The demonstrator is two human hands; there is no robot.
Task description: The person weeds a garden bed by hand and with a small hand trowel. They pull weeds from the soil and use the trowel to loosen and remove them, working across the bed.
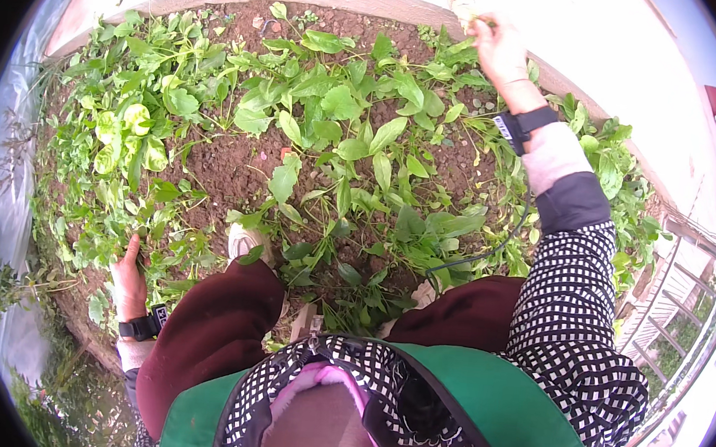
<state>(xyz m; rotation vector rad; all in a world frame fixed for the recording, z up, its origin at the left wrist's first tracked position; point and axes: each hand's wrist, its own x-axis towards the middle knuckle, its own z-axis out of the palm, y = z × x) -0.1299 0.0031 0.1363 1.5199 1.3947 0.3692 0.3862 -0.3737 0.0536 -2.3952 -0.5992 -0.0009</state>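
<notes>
Leafy plants (342,103) partly cover the left hand (128,279), grip unclear, while the right hand (499,56) pinches a pale sprig (463,5).

Beyond my green apron (496,394) are my maroon trousers (216,322) and pale shoes (246,242). From the apron's right side, my black-and-white checked sleeve (566,278) runs to a dark cuff (574,203) and black wristband (536,120); between the apron's edges shows my pink collar (322,375).

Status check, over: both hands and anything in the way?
Right hand: outstretched, fingers pinching a pale-green bit, unclear in glare. Left hand: down among plants, grip unclear. Dark cable hangs over plants, right side.
</notes>
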